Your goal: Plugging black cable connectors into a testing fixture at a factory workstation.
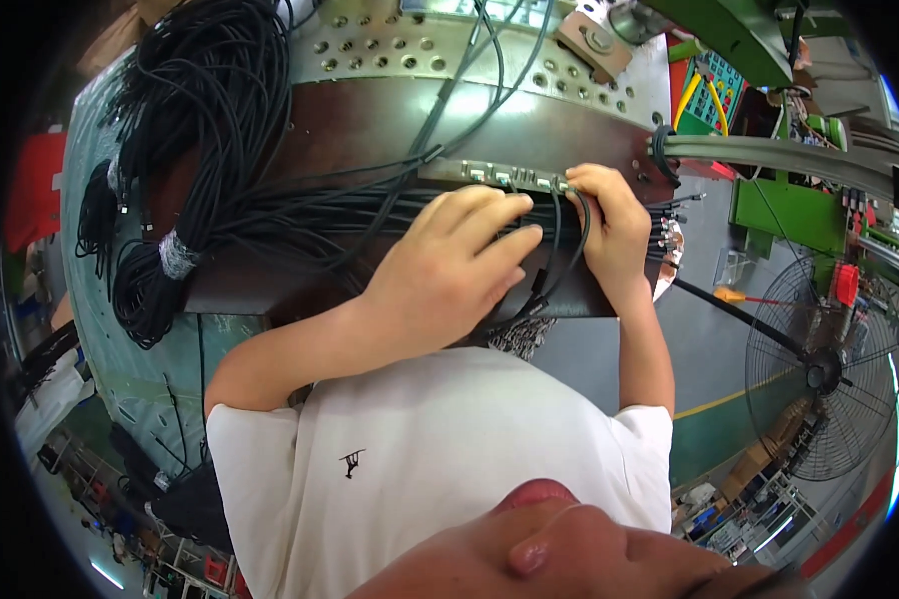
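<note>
Left hand [449,265]: hovering palm down over the cable row, fingers loosely bent and spreading, thumb standing apart from the forefinger; appearing released, with nothing seen between the fingertips.

Right hand [609,215]: fingers curling at the near right end of the metal strip, thumb and forefinger drawing together beside a cable end; whether they are pinching it, cannot tell.

Metal strip [448,170], one, silvery: lying just beyond the left fingertips and reaching to the right ones, carrying several small connectors [504,180].

Looped cable [588,220], black: hanging between the two hands, its upper end meeting the strip beside the right fingertips.

Cable row [320,215], black, many strands: running beneath the left hand and out past the right hand, where cable ends [664,240] are protruding.

Cable coil [205,90], black, large: heaping up well to the left of and beyond the left hand; a clear wrap [178,255] is binding one bundle, left of that hand.

Table [360,125], dark brown: lying under both hands.

Perforated plate [365,55], metal: spreading beyond both hands.

Fan [822,371], black wire cage: standing well right of the right hand.
</note>
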A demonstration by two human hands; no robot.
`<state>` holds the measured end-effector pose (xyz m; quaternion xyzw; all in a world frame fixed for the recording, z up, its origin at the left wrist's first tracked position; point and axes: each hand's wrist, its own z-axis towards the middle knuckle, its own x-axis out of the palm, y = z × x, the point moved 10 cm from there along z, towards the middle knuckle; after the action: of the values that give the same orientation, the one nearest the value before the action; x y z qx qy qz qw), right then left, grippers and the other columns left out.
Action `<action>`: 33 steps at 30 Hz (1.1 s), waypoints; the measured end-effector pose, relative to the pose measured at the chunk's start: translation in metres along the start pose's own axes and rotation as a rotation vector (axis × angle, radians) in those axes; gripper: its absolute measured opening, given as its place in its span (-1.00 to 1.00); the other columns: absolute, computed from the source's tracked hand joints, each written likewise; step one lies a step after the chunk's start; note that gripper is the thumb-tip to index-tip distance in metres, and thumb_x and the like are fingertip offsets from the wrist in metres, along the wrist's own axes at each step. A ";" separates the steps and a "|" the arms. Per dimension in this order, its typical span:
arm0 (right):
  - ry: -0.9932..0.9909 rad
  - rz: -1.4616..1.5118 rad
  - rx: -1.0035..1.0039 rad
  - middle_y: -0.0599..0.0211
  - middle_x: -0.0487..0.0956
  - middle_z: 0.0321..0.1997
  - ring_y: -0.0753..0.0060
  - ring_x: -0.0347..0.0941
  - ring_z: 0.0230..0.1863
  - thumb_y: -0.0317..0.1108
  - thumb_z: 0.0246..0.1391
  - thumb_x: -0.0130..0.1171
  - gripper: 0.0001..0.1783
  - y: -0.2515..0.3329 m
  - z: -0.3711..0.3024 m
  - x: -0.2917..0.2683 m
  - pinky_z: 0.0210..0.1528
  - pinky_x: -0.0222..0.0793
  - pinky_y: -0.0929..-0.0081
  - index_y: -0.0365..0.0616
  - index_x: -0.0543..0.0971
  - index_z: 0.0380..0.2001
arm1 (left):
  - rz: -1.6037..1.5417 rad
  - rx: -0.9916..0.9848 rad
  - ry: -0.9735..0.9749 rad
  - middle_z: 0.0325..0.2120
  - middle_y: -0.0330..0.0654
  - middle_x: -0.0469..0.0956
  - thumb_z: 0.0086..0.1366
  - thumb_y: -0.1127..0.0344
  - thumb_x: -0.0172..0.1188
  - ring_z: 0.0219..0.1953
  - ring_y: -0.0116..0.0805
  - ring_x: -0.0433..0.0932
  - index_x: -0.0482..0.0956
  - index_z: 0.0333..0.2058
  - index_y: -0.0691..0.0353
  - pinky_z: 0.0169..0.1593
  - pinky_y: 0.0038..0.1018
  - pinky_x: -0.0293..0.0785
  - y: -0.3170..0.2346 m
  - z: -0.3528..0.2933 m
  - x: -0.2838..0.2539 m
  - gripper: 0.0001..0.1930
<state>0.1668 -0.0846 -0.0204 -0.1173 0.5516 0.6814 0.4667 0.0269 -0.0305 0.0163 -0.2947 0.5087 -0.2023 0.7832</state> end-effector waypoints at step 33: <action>0.084 -0.727 -0.031 0.10 0.58 -0.36 0.16 0.48 -0.35 -0.23 0.08 0.07 -0.70 -0.126 0.206 0.036 -0.26 0.39 0.28 -0.26 0.55 -0.26 | -1.494 -0.731 -0.003 -0.51 -0.29 0.39 0.45 0.11 -0.23 -0.51 -0.54 0.34 0.44 -0.11 0.37 -0.41 -0.60 0.37 0.140 0.098 0.040 -0.58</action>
<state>0.3166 0.1054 -0.0506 -0.3405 0.4823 0.4738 0.6534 0.1354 0.0741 -0.0743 -0.7909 0.2115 -0.4907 0.2983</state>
